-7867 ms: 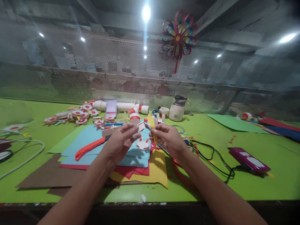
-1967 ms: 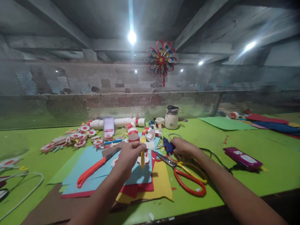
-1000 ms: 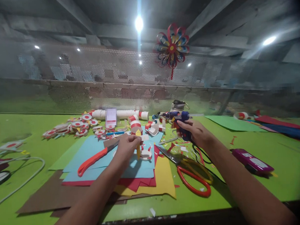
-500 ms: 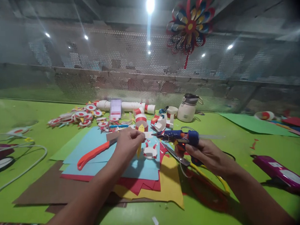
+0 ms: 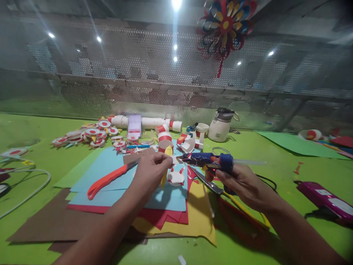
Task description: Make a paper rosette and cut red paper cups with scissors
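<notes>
Glue gun (image 5: 212, 162) gripped in the right hand (image 5: 244, 182) aims its nozzle at the paper piece (image 5: 173, 159) the left hand (image 5: 151, 170) pinches steady.

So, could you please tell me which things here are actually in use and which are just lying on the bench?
In use:
- left hand pinching a small paper piece
- right hand gripping the blue glue gun, its nozzle pointing at that piece

Lying about:
- scissors
- orange-handled knife
- coloured paper sheets
- white jug
- purple device
- finished red-and-white discs
</notes>
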`<state>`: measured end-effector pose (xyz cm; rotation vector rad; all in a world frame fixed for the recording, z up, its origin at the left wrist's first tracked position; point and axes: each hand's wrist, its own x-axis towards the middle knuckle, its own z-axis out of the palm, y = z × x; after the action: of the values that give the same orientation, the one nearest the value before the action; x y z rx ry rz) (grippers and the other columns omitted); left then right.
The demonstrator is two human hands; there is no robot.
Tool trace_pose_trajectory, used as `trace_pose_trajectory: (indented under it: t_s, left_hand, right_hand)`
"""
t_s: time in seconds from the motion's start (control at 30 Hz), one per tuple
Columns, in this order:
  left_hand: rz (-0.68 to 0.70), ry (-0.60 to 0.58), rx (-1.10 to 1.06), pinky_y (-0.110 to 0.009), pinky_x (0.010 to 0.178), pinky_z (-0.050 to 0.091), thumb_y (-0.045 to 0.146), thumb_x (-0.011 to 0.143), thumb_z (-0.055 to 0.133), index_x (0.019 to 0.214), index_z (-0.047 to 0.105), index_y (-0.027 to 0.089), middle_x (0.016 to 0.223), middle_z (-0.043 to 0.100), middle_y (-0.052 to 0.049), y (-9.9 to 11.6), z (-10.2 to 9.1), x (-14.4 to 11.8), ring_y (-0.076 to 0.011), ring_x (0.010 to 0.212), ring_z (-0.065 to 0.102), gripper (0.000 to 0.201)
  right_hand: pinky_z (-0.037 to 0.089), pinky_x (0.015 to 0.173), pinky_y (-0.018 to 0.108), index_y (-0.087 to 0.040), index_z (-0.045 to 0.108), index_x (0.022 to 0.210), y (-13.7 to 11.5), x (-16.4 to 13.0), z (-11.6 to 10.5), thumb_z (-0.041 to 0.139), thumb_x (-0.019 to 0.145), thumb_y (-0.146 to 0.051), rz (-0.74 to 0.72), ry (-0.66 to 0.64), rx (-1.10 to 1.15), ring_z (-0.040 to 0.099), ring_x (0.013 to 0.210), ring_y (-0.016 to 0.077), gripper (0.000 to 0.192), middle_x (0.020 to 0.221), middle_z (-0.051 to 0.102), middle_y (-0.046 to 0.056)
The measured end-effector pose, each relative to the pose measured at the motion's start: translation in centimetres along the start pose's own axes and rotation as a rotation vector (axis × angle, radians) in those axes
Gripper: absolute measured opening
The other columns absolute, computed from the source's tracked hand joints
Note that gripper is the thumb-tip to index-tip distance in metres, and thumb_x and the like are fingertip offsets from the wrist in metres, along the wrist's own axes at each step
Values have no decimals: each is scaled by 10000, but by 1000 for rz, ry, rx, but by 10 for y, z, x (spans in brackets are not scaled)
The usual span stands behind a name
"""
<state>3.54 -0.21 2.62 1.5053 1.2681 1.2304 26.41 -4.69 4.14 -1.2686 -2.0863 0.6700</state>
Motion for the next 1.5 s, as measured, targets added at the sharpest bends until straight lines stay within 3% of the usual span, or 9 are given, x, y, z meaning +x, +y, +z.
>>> trace_pose_trajectory:
  t_s: [0.43,0.6,0.73,1.2,1.5]
  left_hand:
    - [-21,31,-18,-261,570,390,331,645,590,551,645,168,586,612,-21,-1,-1,1,-158,617,525,196]
    - [-49,-30,-79,-262,541,401,332,648,590,573,642,167,586,602,-21,-1,0,-1,-143,568,515,189]
    - [-39,-10,-84,-259,525,410,319,641,594,546,631,163,549,584,-17,1,1,-3,-135,539,505,186]
    - [-11,-4,-21,-249,571,400,296,675,587,570,645,158,592,611,-10,1,-3,-3,-140,612,526,183]
    - [-48,-61,-114,-250,540,423,312,665,597,570,622,151,580,580,-8,3,0,-4,-127,559,502,188]
  right_hand:
    - [301,442,219,-163,575,814,-5,-3,-1,402,927,-429,-124,-19,2,344,516,90,337,631,409,-15]
    - [303,437,221,-151,578,770,-3,-2,0,404,924,-437,-87,26,13,359,505,87,368,626,448,-5]
    - [327,454,224,-154,582,760,-2,-2,-1,405,920,-455,-59,43,15,402,524,94,384,647,498,10]
    - [295,440,227,-152,559,750,-4,-4,-1,419,921,-415,-83,18,10,366,504,86,344,611,449,-13]
    - [338,485,244,-158,559,720,-5,-3,-2,401,920,-440,-57,71,-16,421,546,103,380,640,495,8]
